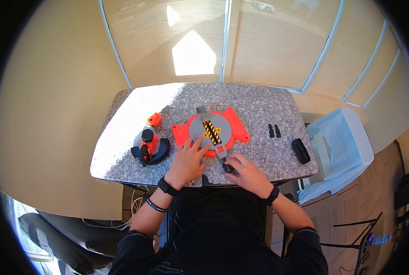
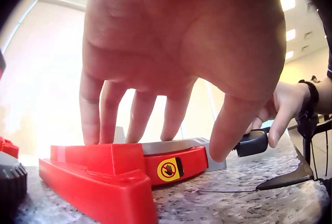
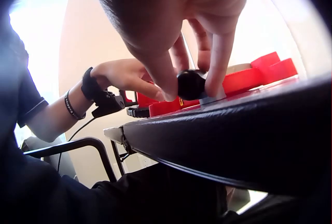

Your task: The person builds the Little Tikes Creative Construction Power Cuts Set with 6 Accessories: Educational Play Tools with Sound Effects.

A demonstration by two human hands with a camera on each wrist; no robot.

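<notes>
A red base with a round grey plate and a yellow-and-black striped slot lies on the speckled table. The left hand rests on the plate's near left part, its fingers spread and fingertips down in the left wrist view. At the end of the grey arm pointing to the table's front edge is a black knob. The right hand pinches this knob between thumb and fingers, as the right wrist view shows. The red base also shows under the left hand.
A red, grey and black saw-like toy part stands left of the base. On the right lie two small black pieces and a black oblong item. A bin with a light blue liner stands beyond the table's right edge.
</notes>
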